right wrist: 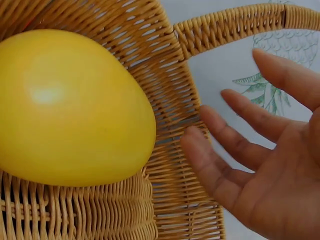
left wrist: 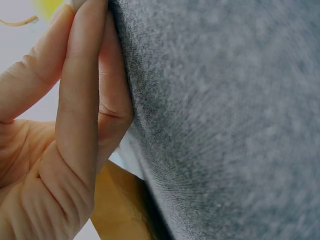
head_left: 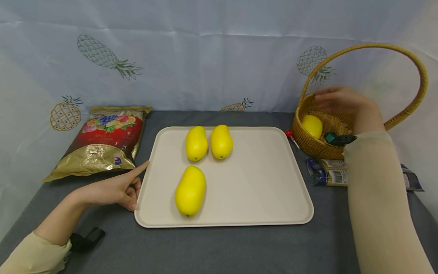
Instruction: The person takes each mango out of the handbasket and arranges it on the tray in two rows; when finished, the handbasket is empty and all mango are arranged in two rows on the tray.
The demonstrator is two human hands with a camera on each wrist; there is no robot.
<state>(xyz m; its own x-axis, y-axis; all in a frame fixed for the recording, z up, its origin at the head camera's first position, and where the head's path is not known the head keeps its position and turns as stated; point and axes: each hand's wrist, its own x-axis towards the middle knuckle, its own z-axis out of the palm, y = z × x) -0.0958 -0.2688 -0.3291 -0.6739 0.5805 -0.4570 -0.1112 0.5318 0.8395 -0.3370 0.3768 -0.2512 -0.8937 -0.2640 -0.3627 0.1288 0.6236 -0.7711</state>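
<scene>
My left hand (head_left: 111, 190) pinches the left rim of a cream rectangular tray (head_left: 260, 179), its index finger stretched along the edge. In the left wrist view, fingertips (left wrist: 85, 22) meet at a pale bit of that rim. Three yellow mangoes lie on the tray: a back-left mango (head_left: 196, 143), another mango (head_left: 221, 142) beside it, and a larger front mango (head_left: 190, 191). My right hand (head_left: 343, 99) hovers over a wicker basket (head_left: 306, 142), fingers spread and holding nothing. A single mango (right wrist: 75, 110) rests inside the basket, apart from the hand.
A red and gold candy bag (head_left: 106, 140) lies left of the tray. Between tray and basket is a red lollipop (head_left: 290, 134). A blue and gold packet (head_left: 328, 173) lies before the basket, partly behind my right sleeve. The basket's tall handle (head_left: 376, 45) arches over my right hand.
</scene>
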